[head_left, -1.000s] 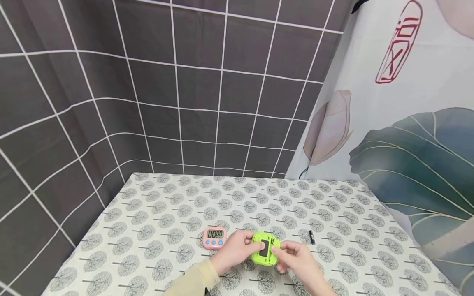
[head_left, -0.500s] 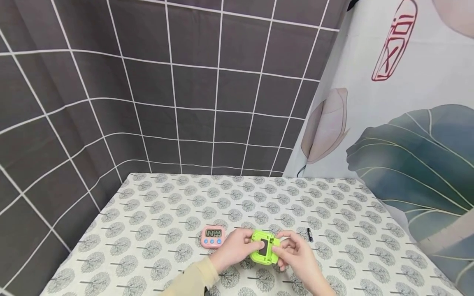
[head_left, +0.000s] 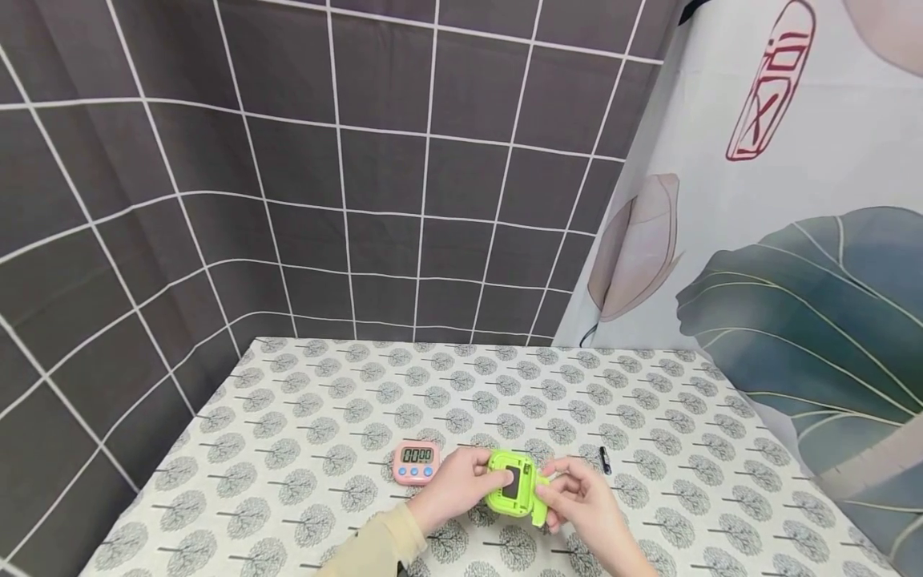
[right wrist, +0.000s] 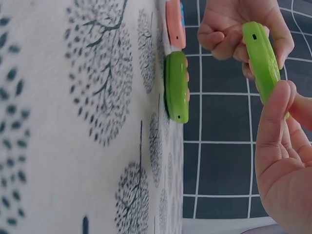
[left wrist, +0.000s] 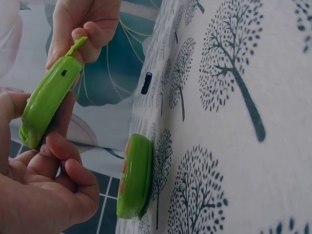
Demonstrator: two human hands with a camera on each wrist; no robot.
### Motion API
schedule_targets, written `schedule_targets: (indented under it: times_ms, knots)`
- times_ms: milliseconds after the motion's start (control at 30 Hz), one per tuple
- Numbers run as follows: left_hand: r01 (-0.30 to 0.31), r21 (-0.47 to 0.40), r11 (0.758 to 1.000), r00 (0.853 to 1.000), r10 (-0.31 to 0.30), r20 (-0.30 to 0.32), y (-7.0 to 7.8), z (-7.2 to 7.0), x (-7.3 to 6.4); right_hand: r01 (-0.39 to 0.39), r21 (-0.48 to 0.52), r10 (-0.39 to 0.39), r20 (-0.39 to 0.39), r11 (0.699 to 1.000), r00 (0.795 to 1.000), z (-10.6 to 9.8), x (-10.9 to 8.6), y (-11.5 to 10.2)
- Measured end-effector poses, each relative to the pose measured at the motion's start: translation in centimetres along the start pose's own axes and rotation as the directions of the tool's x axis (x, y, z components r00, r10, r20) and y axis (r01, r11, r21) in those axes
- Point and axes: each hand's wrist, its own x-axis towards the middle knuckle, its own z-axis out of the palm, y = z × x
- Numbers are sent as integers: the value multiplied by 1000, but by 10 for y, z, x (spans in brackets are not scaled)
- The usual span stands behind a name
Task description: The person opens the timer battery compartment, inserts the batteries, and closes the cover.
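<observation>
My left hand (head_left: 465,481) grips a green digital timer (head_left: 494,506) by its left side, back face up, with the thumb on the black panel (head_left: 513,481). My right hand (head_left: 580,497) pinches a small green battery cover (head_left: 540,510) at the timer's right edge. The cover stands at an angle to the case, and the battery slot beside the panel shows open. In the left wrist view the cover (left wrist: 77,46) sticks out from the end of the timer (left wrist: 51,100), between the right hand's thumb and fingers.
On the tree-patterned tablecloth (head_left: 324,417), a pink timer (head_left: 417,462) reading 00:00 lies left of the hands. A second green timer (right wrist: 176,87) lies beside it, hidden behind the hands in the head view. A small black cylinder like a battery (head_left: 605,460) lies to the right.
The battery cover has come away from the timer's back and turned outward in my right hand's pinch. My left hand keeps its grip on the timer.
</observation>
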Motion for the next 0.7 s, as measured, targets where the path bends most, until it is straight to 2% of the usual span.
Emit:
schedule_targets:
  times_ms: [333, 600, 700]
  knots:
    - [7, 18, 1000, 1000, -7, -3, 1, -2, 0, 30, -33, -28, 69, 999, 997, -8, -2, 4]
    - [3, 22, 1000, 1000, -3, 0, 2, -5, 0, 37, -175, 4, 224, 984, 975, -15, -5, 10]
    - [-3, 31, 1000, 1000, 3, 1, 3, -5, 0, 41, -204, 13, 256, 978, 966, -15, -5, 13]
